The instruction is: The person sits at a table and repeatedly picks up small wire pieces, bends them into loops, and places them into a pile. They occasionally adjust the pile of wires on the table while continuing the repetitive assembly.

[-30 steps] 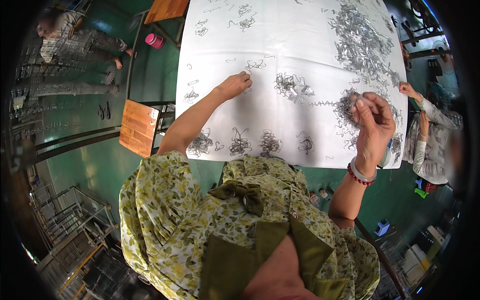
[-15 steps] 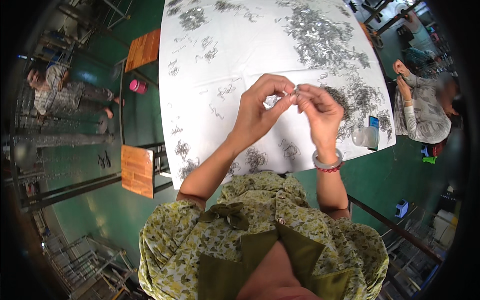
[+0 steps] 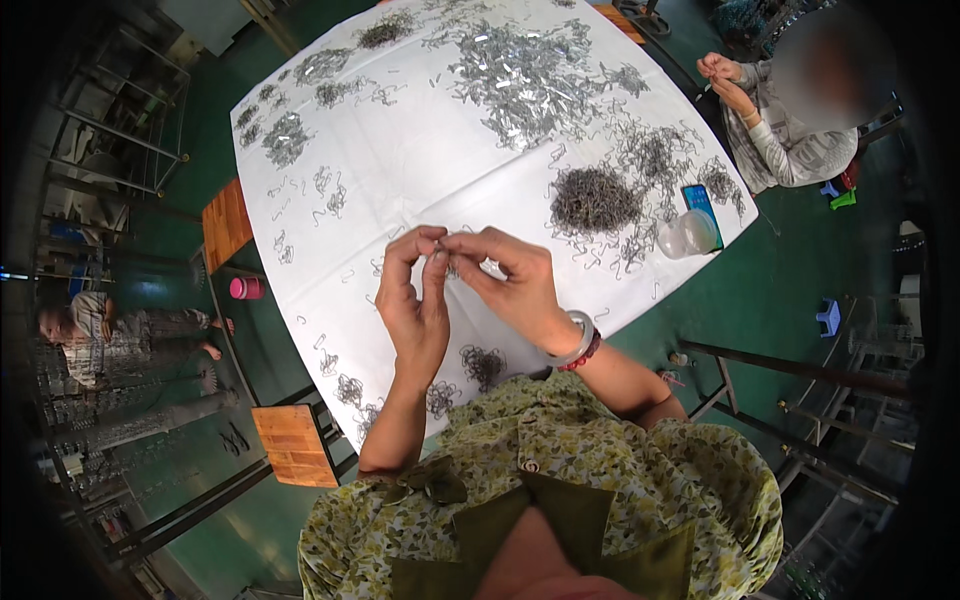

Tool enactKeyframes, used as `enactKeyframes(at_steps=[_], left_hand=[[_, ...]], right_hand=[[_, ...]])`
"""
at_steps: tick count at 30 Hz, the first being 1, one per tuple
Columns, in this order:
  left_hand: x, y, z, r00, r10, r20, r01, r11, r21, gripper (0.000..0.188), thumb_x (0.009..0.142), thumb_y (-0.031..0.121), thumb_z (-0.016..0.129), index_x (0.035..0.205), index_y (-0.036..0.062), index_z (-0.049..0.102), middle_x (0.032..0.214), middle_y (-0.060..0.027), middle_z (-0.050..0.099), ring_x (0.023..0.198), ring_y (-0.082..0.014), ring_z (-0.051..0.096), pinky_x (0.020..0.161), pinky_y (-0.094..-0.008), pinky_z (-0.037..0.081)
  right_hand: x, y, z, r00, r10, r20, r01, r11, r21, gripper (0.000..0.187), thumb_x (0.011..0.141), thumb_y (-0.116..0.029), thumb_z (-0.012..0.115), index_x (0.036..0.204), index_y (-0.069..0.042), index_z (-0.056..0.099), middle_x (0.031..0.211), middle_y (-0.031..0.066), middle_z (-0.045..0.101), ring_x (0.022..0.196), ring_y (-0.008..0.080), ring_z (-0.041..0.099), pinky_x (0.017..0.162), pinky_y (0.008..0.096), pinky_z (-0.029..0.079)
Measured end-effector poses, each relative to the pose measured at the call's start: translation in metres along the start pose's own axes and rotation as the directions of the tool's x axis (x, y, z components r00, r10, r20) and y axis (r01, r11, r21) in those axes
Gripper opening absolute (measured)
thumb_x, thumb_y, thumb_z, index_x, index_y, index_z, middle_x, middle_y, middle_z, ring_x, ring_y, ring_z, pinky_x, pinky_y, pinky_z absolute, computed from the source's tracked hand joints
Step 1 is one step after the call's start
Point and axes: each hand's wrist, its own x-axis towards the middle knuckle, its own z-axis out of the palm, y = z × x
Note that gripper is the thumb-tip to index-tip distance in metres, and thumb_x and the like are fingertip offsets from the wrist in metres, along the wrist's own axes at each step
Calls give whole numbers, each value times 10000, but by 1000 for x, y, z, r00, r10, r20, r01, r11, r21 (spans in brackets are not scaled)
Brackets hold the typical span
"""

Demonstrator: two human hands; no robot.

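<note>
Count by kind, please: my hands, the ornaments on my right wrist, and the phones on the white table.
Left bare hand and right bare hand: 2
Pale smooth bangle and red beaded bracelet: 2
Flat rectangular phone with blue screen: 1
Total: 5

Bare left hand (image 3: 412,305): held upright, fingers bent over to the right, thumb raised toward the far side, its tip close to the forefinger's. Bare right hand (image 3: 518,285): back showing, fingers directed left, thumb beneath. Fingertips of both hands: gathered at one spot, exact contact too small to tell. Bare left forearm (image 3: 396,420): running steeply near to far. Bare right forearm (image 3: 622,376): slanting from near right to far left.
</note>
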Motion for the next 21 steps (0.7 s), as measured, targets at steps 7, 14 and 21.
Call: enactKeyframes(at_steps=[7,14,21], left_hand=[[5,25,-32,990,48,-133,-57,996,-71,76,916,11,510,974,-8,464,967,-182,617,918,-187,583,840,-293,454],[10,36,-83,937,186,-296,-169,982,81,155,901,92,584,950,2,469,906,-181,603,869,-221,558,852,-383,443],[23,27,-107,916,185,-357,-131,977,168,189,898,129,607,959,1,482,909,-177,598,886,-223,563,887,-398,429]], right_hand=[[39,121,-36,998,26,-52,-41,947,-320,258,870,-176,599,1076,-30,652,980,159,657,931,289,593,823,369,467],[46,297,-112,752,655,76,48,61,-997,699,928,-408,436,1443,-1,196,1526,111,169,1410,301,136,1067,615,164],[10,277,-133,714,699,-25,85,-122,-989,683,887,-475,466,1360,11,381,1407,195,336,1255,355,347,974,605,267]])
